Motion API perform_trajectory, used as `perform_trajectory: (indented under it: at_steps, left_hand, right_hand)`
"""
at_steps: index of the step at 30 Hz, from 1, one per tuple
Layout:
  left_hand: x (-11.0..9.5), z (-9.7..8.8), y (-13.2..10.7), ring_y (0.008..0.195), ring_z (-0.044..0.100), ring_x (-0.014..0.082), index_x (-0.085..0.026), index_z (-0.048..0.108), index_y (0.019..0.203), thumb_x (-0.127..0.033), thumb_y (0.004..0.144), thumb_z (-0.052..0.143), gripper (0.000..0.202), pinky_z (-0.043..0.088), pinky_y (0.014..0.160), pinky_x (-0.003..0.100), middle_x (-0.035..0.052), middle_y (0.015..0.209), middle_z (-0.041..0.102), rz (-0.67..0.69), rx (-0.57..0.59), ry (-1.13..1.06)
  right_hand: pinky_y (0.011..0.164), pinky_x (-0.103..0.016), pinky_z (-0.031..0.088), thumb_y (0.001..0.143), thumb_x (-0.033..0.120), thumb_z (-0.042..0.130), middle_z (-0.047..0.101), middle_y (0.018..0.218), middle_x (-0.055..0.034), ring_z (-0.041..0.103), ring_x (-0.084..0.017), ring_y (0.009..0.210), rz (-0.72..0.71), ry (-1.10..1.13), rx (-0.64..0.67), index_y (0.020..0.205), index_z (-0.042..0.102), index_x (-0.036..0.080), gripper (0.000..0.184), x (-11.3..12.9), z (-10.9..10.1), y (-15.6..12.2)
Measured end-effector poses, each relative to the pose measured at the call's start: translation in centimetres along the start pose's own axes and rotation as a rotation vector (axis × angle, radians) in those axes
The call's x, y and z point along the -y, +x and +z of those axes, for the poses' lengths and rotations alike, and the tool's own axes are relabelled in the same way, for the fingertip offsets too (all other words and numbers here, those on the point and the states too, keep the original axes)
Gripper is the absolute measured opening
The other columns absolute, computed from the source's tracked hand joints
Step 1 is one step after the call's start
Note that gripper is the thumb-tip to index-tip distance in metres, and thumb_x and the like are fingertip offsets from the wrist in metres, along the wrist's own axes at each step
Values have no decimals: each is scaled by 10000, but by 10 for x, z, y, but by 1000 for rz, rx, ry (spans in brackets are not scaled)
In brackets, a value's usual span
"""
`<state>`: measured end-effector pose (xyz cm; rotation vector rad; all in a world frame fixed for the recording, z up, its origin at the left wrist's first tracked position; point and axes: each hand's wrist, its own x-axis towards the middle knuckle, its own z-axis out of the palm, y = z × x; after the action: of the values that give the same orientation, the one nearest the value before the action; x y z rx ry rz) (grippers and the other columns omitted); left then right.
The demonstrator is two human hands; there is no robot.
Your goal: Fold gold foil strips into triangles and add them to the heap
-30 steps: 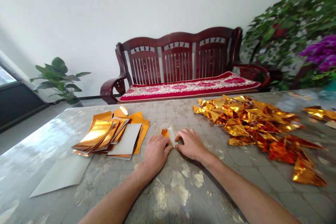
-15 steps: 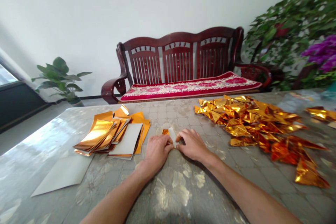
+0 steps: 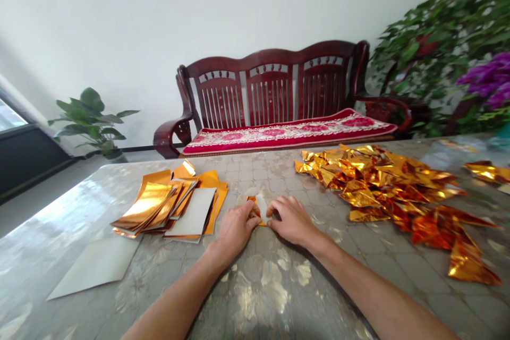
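Note:
My left hand [image 3: 235, 227] and my right hand [image 3: 290, 219] meet at the middle of the table, fingers pinched on a small partly folded gold foil paper [image 3: 258, 206] with a white back. The paper is pressed against the table top, mostly hidden under my fingers. A fanned stack of flat gold foil sheets [image 3: 169, 204] lies just left of my left hand. A heap of folded gold foil pieces [image 3: 390, 186] spreads out to the right of my right hand.
One white sheet [image 3: 95, 265] lies face down at the near left of the patterned table [image 3: 263, 287]. More gold foil [image 3: 488, 172] sits at the far right edge. Behind the table stand a red wooden bench [image 3: 274, 101] and potted plants [image 3: 438, 48].
Both hands have stayed on the small foil paper. My left hand has edged slightly forward and its fingers have shifted on the fold.

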<state>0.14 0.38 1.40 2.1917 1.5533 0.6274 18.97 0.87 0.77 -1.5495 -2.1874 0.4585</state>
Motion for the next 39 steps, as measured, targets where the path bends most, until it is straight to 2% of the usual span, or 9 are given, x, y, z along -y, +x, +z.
perform_trajectory:
  at_steps: [9, 15, 22, 26, 31, 39]
  left_hand:
    - [1, 2, 2, 715, 603, 147, -218, 617, 879, -236, 839, 654, 57, 339, 628, 231, -31, 747, 663, -34, -17, -4]
    - [2, 3, 3, 741, 585, 147, -210, 578, 847, -222, 845, 656, 79, 353, 644, 235, -19, 808, 639, -28, -49, 32]
    - [4, 4, -1, 804, 590, 163, -209, 576, 783, -326, 860, 686, 178, 355, 678, 251, -4, 856, 624, 6, -69, 217]
    - [8, 5, -2, 789, 597, 157, -214, 587, 848, -369, 864, 683, 183, 353, 666, 246, -4, 869, 637, -29, -66, 209]
    - [12, 4, 0, 761, 587, 159, -206, 603, 795, -417, 864, 670, 232, 346, 654, 250, 1, 836, 631, -46, -60, 190]
    - [20, -3, 1, 761, 574, 151, -176, 658, 776, -233, 843, 629, 93, 378, 679, 247, 8, 799, 624, -6, -13, 7]
  right_hand:
    - [835, -313, 309, 775, 254, 684, 649, 984, -18, 508, -208, 968, -36, 10, -13, 938, 675, 258, 163, -1, 1, 0]
    - [827, -310, 303, 778, 229, 678, 651, 953, -10, 509, -203, 957, -53, 10, -17, 924, 682, 265, 150, -1, 1, -1]
    - [829, -307, 297, 801, 222, 672, 656, 940, 9, 502, -195, 955, -87, 6, -19, 922, 676, 273, 132, -2, 1, -3]
    - [823, -312, 298, 806, 229, 678, 654, 934, 9, 502, -198, 949, -89, 3, -17, 931, 679, 277, 134, -1, 0, -3]
    - [827, -310, 308, 822, 208, 672, 645, 939, 12, 500, -195, 958, -135, 12, -10, 971, 681, 290, 170, -1, 0, -4]
    - [824, -289, 328, 864, 168, 634, 634, 980, 1, 511, -180, 990, -214, -36, 12, 970, 693, 279, 164, 1, -1, -6]
